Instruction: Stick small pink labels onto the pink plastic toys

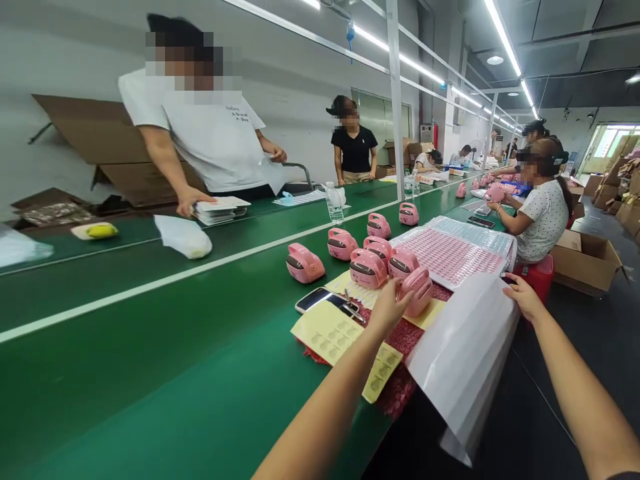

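Several pink devices (304, 263) on green conveyor belt (150, 347), long factory hall (310, 80) beyond.

A factory: long green conveyor bench (150, 333) — seated workers (543, 217) alongside (cardboard cartons (585, 263) nearby).

The left hand (389, 308) reaches forward with fingers apart; the right hand (523, 297) (wrist bent a little) curves its fingers downward.

Overhead LED tubes (503, 37) light everything brightly (soft shadows), though edges seem slightly bowed.
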The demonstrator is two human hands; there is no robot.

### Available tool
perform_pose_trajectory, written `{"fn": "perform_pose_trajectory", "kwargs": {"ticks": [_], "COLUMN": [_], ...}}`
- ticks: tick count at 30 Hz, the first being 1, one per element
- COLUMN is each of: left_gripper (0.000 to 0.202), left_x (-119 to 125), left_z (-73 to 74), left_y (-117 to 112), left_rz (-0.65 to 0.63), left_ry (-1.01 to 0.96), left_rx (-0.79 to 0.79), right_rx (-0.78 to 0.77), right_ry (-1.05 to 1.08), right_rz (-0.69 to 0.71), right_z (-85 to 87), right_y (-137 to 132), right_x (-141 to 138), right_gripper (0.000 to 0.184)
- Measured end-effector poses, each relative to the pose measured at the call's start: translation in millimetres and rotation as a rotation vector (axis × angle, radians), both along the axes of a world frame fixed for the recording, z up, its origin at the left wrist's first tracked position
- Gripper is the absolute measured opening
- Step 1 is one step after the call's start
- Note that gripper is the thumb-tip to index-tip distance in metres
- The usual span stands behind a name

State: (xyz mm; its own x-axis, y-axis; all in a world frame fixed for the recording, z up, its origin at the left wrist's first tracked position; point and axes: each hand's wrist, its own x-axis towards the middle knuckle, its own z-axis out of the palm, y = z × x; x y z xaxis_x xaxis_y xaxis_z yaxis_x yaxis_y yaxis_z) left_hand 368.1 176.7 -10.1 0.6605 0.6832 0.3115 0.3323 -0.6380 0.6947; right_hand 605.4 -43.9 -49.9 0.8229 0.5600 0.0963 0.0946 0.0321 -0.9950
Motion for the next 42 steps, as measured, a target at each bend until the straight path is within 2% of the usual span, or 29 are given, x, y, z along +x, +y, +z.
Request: {"fn": "perform_pose_trajectory", "kwargs": {"ticks": [4, 9, 13, 15, 17, 20, 22, 23, 25, 26, 27, 30, 32, 35, 38, 42], "left_gripper": [0.040, 0.058, 0.084, 0.093, 0.097, 0.097, 0.094, 0.088, 0.085, 0.071, 0.061, 0.041, 0.032, 0.029, 0.030, 0.031], "left_x": [-7, -62, -99, -105, -104, -100, -97, -96, -93, -92, -89, -81, -76, -73, -74, -78], "left_z": [-13.0, -17.6, -11.6, -6.7, -2.5, -2.8, -10.4, -16.5, -31.0, -37.8, -43.3, -45.8, -37.2, -22.2, -15.2, -11.2], "left_y": [3, -13, -15, -10, -6, -15, -35, -49, -81, -97, -111, -134, -134, -123, -111, -101], "left_rz": [-0.049, -0.180, -0.466, -0.560, -0.593, -0.643, -0.648, -0.645, -0.778, -0.924, -0.996, -0.920, -0.896, -0.861, -0.856, -0.942], "left_ry": [0.200, 0.418, 0.666, 0.821, 0.884, 0.755, 0.538, 0.409, 0.167, 0.034, -0.042, -0.180, -0.209, -0.159, -0.112, -0.105], "left_rx": [0.089, 0.208, 0.249, 0.308, 0.338, 0.281, 0.274, 0.322, 0.578, 0.767, 0.925, 1.120, 1.146, 1.126, 1.120, 1.147], "right_rx": [-0.096, -0.186, -0.179, -0.161, -0.140, -0.042, 0.052, 0.097, 0.183, 0.234, 0.286, 0.339, 0.242, 0.077, -0.022, -0.078], "right_ry": [-0.029, -0.069, -0.097, -0.101, -0.101, -0.071, -0.030, -0.005, 0.043, 0.063, 0.077, 0.125, 0.208, 0.341, 0.426, 0.499], "right_rz": [-0.072, -0.116, -0.149, -0.150, -0.142, -0.095, -0.059, -0.046, -0.050, -0.065, -0.083, -0.086, -0.027, 0.033, 0.041, 0.035], "right_z": [-24.1, -40.4, -38.6, -33.0, -25.5, -13.7, -8.2, -6.8, -7.0, -8.7, -11.3, -24.2, -35.1, -50.9, -61.0, -62.2], "right_y": [9, 6, -5, -15, -27, -49, -62, -68, -75, -77, -77, -74, -71, -63, -50, -15], "right_x": [25, 37, 37, 31, 23, 6, -5, -9, -15, -17, -18, -18, -17, -17, -15, -11], "right_gripper": [0.055, 0.052, 0.057, 0.061, 0.066, 0.069, 0.069, 0.069, 0.068, 0.066, 0.064, 0.061, 0.065, 0.066, 0.049, 0.029]}}
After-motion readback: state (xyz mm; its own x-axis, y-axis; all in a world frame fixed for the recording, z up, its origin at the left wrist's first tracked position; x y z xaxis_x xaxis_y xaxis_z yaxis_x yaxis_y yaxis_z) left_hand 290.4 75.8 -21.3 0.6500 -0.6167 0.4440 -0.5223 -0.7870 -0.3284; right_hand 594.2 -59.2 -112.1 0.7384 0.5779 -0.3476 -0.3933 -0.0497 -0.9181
